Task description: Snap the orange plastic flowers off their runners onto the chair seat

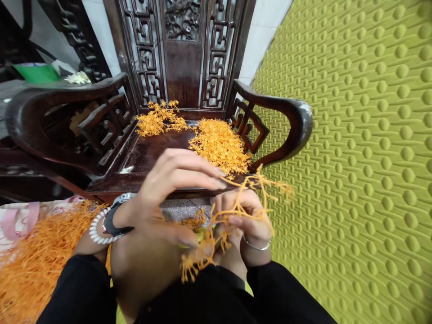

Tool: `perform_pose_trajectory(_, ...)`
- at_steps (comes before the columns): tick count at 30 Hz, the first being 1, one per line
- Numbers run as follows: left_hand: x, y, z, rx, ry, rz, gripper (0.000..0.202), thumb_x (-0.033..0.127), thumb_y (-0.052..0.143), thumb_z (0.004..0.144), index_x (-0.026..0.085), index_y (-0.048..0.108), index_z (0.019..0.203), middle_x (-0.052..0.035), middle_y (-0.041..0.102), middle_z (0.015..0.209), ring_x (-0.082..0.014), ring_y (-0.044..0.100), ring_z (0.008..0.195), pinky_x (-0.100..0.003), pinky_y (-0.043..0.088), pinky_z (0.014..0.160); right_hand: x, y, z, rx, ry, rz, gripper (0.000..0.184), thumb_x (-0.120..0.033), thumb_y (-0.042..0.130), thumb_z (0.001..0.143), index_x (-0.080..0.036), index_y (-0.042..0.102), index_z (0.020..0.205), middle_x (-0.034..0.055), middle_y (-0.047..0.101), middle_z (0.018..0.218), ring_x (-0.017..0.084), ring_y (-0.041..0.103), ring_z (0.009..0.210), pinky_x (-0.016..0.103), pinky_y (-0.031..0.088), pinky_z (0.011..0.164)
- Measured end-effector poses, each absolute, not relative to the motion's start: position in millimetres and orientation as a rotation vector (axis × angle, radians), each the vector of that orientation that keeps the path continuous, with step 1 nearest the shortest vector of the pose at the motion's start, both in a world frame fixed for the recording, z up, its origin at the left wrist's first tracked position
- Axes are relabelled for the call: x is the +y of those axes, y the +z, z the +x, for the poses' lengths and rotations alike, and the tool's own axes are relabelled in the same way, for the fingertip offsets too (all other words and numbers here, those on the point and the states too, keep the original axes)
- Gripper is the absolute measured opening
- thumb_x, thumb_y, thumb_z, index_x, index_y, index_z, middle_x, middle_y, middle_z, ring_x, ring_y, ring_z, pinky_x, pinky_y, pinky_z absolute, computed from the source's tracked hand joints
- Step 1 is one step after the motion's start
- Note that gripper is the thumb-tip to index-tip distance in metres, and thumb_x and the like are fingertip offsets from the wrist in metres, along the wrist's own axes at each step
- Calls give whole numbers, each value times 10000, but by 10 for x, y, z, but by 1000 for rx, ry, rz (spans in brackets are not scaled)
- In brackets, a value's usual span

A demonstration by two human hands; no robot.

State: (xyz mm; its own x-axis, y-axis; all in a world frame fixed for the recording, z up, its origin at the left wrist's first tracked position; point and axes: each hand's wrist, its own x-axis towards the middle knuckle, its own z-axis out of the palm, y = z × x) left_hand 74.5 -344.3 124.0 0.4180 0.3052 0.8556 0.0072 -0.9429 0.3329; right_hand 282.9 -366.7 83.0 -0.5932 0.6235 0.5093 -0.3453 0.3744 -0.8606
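My right hand [245, 220] grips a tangle of orange strands [243, 209]; my left hand [172, 189] curls above it, and I cannot tell if it holds any. More strands heap on the seat of the dark carved wooden armchair [151, 155] and on a pink cloth [20, 220], beside a green dimpled mat [371, 180].

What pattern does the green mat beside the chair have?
Rows of round raised bumps on the mat, clearest in the head view.

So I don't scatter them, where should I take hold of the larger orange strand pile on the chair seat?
Take the pile by its near edge, sliding under from the front of the seat: it is loose and tangled on bare wood, and the armrest crowds its right side.
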Motion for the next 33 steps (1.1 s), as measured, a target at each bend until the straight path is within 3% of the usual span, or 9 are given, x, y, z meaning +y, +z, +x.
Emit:
perform_pose_trajectory(2,-3461,1266,815,183,1297,2574,617,540,704,718,204,569,1218,-112,637,1204,-279,550,1157,-458,322,1077,-3701,820,2808,-1814,1405,-332,196,-311,603,805,-171,551,678,-11,504,598,108,461,538,252,383,523)
perform_pose_trajectory(4,-3467,1282,876,166,995,2654,601,443,681,779,189,497,1292,-114,604,1256,-268,520,1206,-456,210,1142,-3738,814,2796,-1852,1333,-437,166,-325,634,789,-183,583,719,-1,549,653,117,486,583,260,412,565)
perform_pose_trajectory(6,-3461,1279,905,170,802,2633,550,390,637,822,178,473,1301,-120,595,1254,-255,530,1185,-427,232,1132,-3768,821,2805,-1869,1200,-519,138,-309,665,770,-192,605,726,-1,572,672,121,499,603,259,418,581)
perform_pose_trajectory(10,-3439,1248,862,254,704,2552,474,370,644,823,148,505,1218,-132,611,1144,-237,562,1023,-330,422,886,-3806,859,2866,-1818,1244,-526,116,-240,641,789,-179,604,697,-21,552,591,90,450,513,222,380,501)
perform_pose_trajectory(14,-3445,1246,847,267,579,2532,182,307,509,921,142,566,971,-92,607,913,-189,519,832,-294,398,753,-3830,850,2927,-1645,1503,-451,77,-219,654,774,-162,621,736,-5,601,611,96,522,506,214,413,499)
perform_pose_trajectory(19,-3460,1243,933,204,607,2425,281,262,379,965,157,588,810,-98,603,878,-202,519,853,-316,390,798,-3817,744,2925,-1386,1723,-420,178,-294,624,823,-147,606,726,-33,537,460,66,461,344,179,344,393)
perform_pose_trajectory(24,-3471,1213,934,319,649,2024,350,307,419,952,153,525,656,-12,503,657,-116,425,620,-239,362,613,-3766,692,2810,-1234,1993,-354,236,-357,665,798,-130,605,816,-42,528,544,-5,289,270,138,159,280)
perform_pose_trajectory(29,-3527,1217,918,384,531,1473,416,375,436,936,172,360,581,51,299,528,-69,216,462,-214,209,435,-3726,603,2748,-1267,2050,-176,226,-354,605,826,-148,580,737,-81,362,415,19,235,276,144,145,288)
perform_pose_trajectory(33,-3570,1247,906,233,439,1505,412,381,460,932,172,364,591,49,303,524,-70,227,460,-236,204,434,-3738,326,2632,-1395,1925,-271,378,-538,670,673,-178,578,603,-34,414,379,68,308,273,201,210,269)
